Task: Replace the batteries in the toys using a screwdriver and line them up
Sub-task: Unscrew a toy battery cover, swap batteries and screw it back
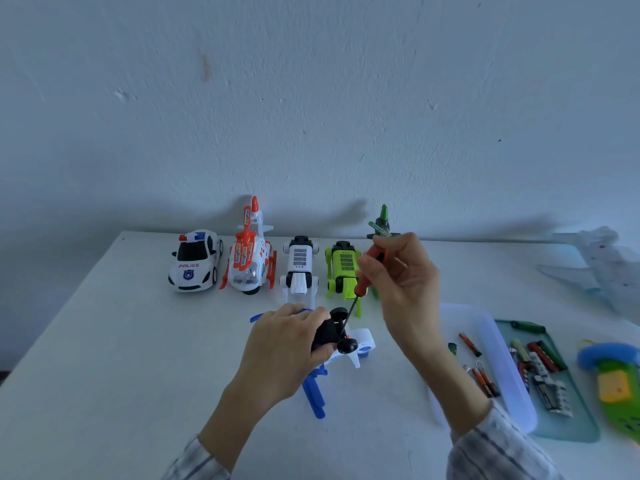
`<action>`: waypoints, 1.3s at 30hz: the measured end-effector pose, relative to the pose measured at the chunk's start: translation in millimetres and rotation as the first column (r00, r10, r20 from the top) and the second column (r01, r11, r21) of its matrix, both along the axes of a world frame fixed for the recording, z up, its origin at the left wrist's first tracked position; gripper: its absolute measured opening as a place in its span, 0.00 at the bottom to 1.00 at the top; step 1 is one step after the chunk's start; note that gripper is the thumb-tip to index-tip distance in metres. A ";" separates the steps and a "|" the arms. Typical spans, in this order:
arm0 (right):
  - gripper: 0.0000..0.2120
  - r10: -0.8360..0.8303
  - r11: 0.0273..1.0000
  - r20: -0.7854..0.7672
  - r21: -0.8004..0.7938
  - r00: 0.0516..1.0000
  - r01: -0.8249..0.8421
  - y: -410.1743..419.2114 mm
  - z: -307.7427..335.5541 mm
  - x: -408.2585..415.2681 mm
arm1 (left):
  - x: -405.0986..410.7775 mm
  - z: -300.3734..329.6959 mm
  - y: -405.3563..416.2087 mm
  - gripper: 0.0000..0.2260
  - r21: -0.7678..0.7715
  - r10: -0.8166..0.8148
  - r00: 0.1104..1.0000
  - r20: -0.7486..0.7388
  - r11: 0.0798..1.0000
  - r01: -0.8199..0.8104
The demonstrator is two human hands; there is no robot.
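My left hand (284, 344) grips an upturned blue and white toy helicopter (360, 344) by its black underside, blue rotor blades sticking out below. My right hand (405, 282) pinches a red-handled screwdriver (362, 287), its thin shaft slanting down to the toy's underside between the black wheels. Behind, in a row along the wall, stand a police car (195, 261), an orange and white helicopter (251, 258), a white robot dog (298, 268) and a green robot dog (341, 268). A green helicopter's tail (382, 220) shows behind my right hand.
A clear lid (485, 362) at the right holds loose batteries and small parts. Beside it a green tray (554, 382) holds more batteries and a green screwdriver. A green and blue toy (613, 375) lies at the far right, a pale toy plane (595, 265) behind it.
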State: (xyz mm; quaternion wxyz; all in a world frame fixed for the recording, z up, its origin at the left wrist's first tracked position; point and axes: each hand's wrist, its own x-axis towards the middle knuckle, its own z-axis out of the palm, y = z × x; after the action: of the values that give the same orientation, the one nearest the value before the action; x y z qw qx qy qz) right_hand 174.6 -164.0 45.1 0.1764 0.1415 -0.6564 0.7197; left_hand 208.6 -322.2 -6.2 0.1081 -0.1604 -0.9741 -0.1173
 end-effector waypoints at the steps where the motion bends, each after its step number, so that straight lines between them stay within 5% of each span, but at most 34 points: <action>1: 0.11 0.057 0.998 0.034 -0.016 0.998 -0.057 5.1 1.2 -2.4 | -0.1 -0.2 -0.3 0.14 0.009 0.004 1.000 0.010 1.000 -0.004; 4: 0.05 0.151 0.989 0.091 -0.012 0.984 -0.151 16.8 5.0 -7.0 | -3.1 0.6 0.3 0.15 -0.008 -0.010 0.999 0.033 1.000 0.010; 13: 0.12 0.122 0.992 0.083 0.003 0.989 -0.122 18.1 -1.5 -11.1 | -6.7 -4.5 -3.9 0.16 0.065 -0.085 0.995 0.058 0.995 0.081; 17: 0.06 0.178 0.983 0.090 -0.051 0.980 -0.174 14.2 -1.6 -9.6 | -6.6 -11.2 -4.5 0.14 0.023 -0.081 0.996 -0.036 0.996 0.082; 27: 0.11 0.164 0.960 -0.061 0.241 0.985 -0.145 -0.7 -5.7 7.8 | -7.6 -15.3 -4.0 0.13 0.033 -0.077 0.996 -0.044 0.996 0.078; 32: 0.09 0.023 0.952 -0.052 0.305 0.998 -0.006 6.4 -7.7 13.0 | -8.6 -15.5 -5.3 0.14 0.041 -0.045 0.994 -0.096 0.998 0.049; 36: 0.23 -0.004 0.939 0.012 0.344 1.000 -0.001 4.6 -9.2 15.9 | -7.0 -17.2 -6.5 0.15 0.035 -0.057 0.992 -0.116 0.998 0.061; 39: 0.19 -0.089 0.937 -0.010 0.339 0.996 0.087 5.4 -12.3 14.3 | -5.5 -17.4 -6.1 0.15 0.042 -0.051 0.992 -0.111 0.998 0.056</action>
State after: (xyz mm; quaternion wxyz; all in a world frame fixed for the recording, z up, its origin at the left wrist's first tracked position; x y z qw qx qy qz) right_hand 188.9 -158.6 32.8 0.1799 0.1383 -0.7765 0.5879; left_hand 203.1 -328.3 -23.7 0.1621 -0.1902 -0.9591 -0.1331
